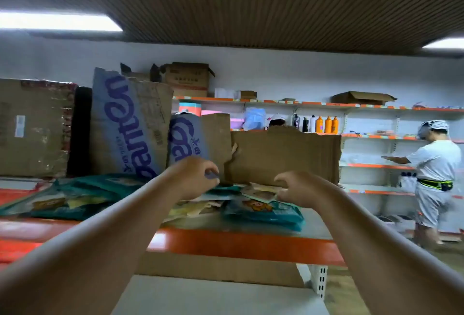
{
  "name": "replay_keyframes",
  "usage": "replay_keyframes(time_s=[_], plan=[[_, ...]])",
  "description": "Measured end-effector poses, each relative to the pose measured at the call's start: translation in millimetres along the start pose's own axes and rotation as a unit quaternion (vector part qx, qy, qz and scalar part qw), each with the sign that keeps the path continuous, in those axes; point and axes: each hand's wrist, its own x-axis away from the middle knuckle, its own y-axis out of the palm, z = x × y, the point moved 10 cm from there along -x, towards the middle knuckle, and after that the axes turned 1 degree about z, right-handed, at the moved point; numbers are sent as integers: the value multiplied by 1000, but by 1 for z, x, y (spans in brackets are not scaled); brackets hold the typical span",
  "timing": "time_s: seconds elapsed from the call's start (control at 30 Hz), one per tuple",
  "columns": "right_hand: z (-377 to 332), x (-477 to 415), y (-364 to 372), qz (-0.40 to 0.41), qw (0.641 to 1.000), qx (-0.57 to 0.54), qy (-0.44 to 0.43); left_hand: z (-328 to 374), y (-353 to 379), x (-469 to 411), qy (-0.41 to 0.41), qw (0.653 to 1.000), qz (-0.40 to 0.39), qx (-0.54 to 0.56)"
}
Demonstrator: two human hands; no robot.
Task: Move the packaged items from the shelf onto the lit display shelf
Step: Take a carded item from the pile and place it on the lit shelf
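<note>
Teal plastic packets [263, 211] are noted just beneath curled fingers of left hand [198, 180] and right hand [300, 189]; grip cannot be told.

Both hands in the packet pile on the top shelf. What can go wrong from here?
1. The teal packet lies by the shelf's orange edge; pulling from the loose pile could drag it off.
2. The torn cardboard sheet stands just behind the left hand and right hand; a knock might tip it forward.
</note>
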Motion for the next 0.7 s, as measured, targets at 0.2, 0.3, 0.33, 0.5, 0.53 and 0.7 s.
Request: replay_keyframes(time_s=[0.2,0.3,0.33,0.5,0.53,0.7], plan=[[-2,-35,46,-123,992,-10,-18,3,58,-29,-24,988,-135,-71],[-3,-52,49,-126,992,-22,-16,-6,65,-41,-37,983,-175,-49],[-5,-56,49,-131,991,-23,-18,-8,66,-45,-39,981,-186,-36],[-15,-69,46,-147,989,-14,-29,-16,64,-69,-30,982,-183,13],[-18,-69,42,-144,989,-11,-32,-16,65,-73,-19,983,-184,10],[-38,-68,8,-79,996,16,-46,-16,65,-97,20,985,-170,-3]])
